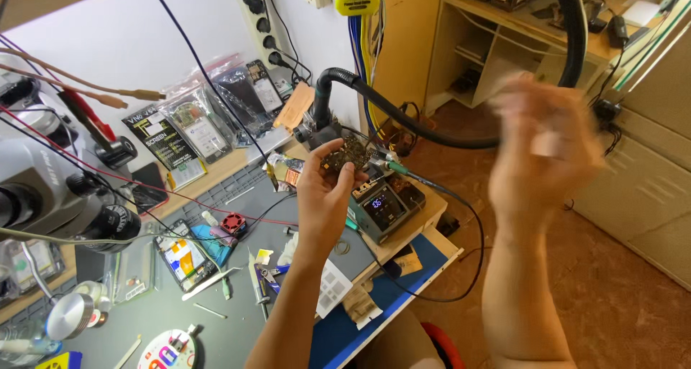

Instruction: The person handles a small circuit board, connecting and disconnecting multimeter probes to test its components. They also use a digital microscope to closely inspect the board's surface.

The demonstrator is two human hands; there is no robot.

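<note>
We hold up a small circuit board (345, 155)
L hand (327, 193) grips it tight; R hand (543, 135) blurry, maybe pinching sth white, can't tell

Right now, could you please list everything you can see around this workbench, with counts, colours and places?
circuit board: one, dark with gold specks, held up in the left hand
soldering station: one, grey-green with a lit display, at the bench's right edge
hose: one, black and ribbed, arching over the station
microscope: one, grey and black, far left
packets: several, clear with dark contents, leaning on the wall
power strip: one, white, on the wall
small fan: one, red, on the grey mat
tweezers: one, metal, on the mat
shelf unit: one, wooden, behind
left hand: gripping the board
right hand: raised, blurred, holding something pale
</note>
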